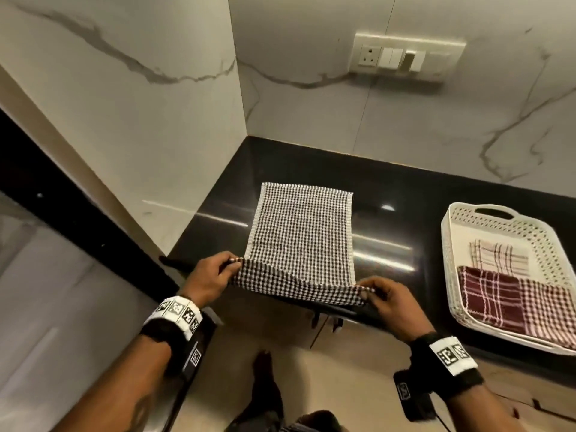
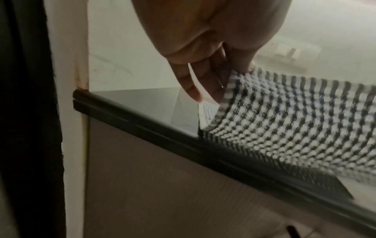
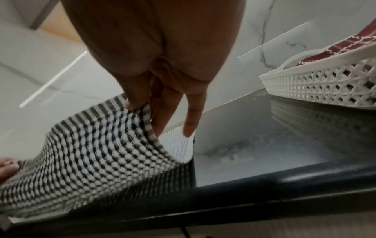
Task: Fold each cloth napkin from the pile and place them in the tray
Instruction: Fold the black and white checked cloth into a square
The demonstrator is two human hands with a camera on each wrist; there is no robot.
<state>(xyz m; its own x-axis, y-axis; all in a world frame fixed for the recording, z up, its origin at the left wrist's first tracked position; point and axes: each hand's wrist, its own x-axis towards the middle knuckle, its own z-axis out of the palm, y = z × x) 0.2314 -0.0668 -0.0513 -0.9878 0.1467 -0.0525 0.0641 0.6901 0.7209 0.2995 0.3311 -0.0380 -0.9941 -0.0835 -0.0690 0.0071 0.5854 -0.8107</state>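
A black-and-white checked napkin point(image 1: 300, 232) lies spread on the black counter point(image 1: 399, 188), its near edge lifted off the surface. My left hand point(image 1: 215, 274) pinches the near left corner of the napkin point(image 2: 284, 116) between thumb and fingers. My right hand point(image 1: 385, 299) pinches the near right corner of the napkin point(image 3: 97, 153) the same way. The white perforated tray point(image 1: 450, 244) stands at the right and holds three folded napkins: a pale plaid one point(image 1: 498, 257), a maroon plaid one point(image 1: 489, 299) and a small-checked reddish one point(image 1: 548, 310). The tray point(image 3: 317, 87) shows at the upper right of the right wrist view.
Marble walls close the counter at the left and back, forming a corner. A switch panel point(image 1: 405, 56) sits on the back wall. The counter's front edge point(image 2: 183, 145) runs just under my hands, with cabinet fronts below it.
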